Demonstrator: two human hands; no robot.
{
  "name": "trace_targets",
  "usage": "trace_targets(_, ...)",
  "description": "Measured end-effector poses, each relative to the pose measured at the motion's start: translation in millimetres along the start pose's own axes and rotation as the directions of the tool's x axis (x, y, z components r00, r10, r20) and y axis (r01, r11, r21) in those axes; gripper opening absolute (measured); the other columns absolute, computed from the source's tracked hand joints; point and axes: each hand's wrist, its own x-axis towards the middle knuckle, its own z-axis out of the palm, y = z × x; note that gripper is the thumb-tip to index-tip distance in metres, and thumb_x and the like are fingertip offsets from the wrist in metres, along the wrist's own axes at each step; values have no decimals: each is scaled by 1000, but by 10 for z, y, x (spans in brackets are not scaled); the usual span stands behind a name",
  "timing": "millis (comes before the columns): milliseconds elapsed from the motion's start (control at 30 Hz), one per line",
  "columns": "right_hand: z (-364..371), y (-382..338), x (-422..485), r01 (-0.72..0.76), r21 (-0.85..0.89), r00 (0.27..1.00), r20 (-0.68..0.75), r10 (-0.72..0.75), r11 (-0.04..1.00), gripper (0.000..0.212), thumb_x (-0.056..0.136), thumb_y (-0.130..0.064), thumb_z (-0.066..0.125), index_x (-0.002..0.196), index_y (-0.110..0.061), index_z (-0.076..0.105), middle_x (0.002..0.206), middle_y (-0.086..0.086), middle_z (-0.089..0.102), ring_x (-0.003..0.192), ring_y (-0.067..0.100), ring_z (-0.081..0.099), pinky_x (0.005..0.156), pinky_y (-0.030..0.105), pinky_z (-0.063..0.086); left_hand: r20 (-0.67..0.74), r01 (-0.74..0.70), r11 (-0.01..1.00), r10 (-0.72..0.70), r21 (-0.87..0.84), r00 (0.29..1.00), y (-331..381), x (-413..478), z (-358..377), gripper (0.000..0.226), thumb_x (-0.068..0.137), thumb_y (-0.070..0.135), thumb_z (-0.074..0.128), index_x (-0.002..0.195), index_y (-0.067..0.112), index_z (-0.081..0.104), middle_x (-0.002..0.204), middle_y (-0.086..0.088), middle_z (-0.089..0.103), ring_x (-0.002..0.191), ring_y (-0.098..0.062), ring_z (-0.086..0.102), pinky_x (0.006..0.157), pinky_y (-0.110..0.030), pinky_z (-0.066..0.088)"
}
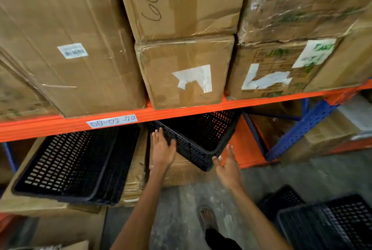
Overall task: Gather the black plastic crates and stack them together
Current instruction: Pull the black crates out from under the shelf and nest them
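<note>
A person reached with both bare hands for a black crate (pixel 201 137) sitting tilted under an orange beam (pixel 181 113) of a warehouse rack. The left hand (pixel 162 149) lay flat against the crate's near long wall, fingers spread and thumb hooked over its rim; the right hand (pixel 227 163) was open at the near corner, its thumb touching the wall, the fingers apart and closed on nothing. The crate rested on a low carton (pixel 181 171), its far end tucked beneath the beam, which ran just above the rim and left little headroom. To the left, a second stack of crates (pixel 76 165) sat on another carton (pixel 36 203), well apart from the hands (how many were nested there could not be told). Large boxes (pixel 187 72) crowded the shelf above, one bearing a torn white label, and a strip label (pixel 111 121) marked the beam. A blue upright (pixel 302 129) stood to the right of the crate, with more cartons behind it. On the concrete floor (pixel 181 209) at lower right, more crates (pixel 326 223) stood near the person's sandalled foot (pixel 207 217). Bare floor lay open between the rack and those crates, leaving room toward the person.
</note>
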Motion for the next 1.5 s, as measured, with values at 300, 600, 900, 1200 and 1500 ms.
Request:
trace_targets(300,259,128,1057,-281,86,960,26,280,956,66,94,-22,57,149,0,29,136,22,57,124,35,56,98,36,46,-36,218,971,-222,-103,974,216,850,590,91,86,10,65,151,-7,4,158,-29,15,134,-47,42,109,-43,39)
trace_targets(600,378,353,1163,-249,120,962,144,232,961,69,94,-5,47,152,-2,10,105,9,58,106,33,62,75,25,41,-148,158,977,-178,-141,973,49,818,754,104,75,11,72,153,0,5,162,-22,5,149,-39,15,118,-35,23)
trace_targets(900,-250,893,991,-180,-54,953,240,188,982,52,91,3,50,141,-3,41,136,15,53,132,30,48,102,25,34,-316,347,938,-337,-27,887,-397,941,252,116,72,19,78,152,-6,-2,161,-26,-8,151,-38,-2,123,-44,18)
trace_targets(1200,-973,1047,1426,-160,-254,953,213,216,954,59,91,-5,57,146,-7,36,140,19,53,130,35,49,106,36,38,-126,425,849,-406,313,905,-928,809,-111,87,76,30,71,149,4,30,152,-23,33,141,-39,35,115,-49,30)
trace_targets(1500,-828,887,2162,-239,-182,969,15,246,954,45,96,-29,56,137,-11,51,126,20,64,119,39,58,95,40,47,-72,458,887,-454,60,888,-808,1033,-42,43,89,28,63,118,-5,64,114,-30,66,111,-43,62,90,-42,49)
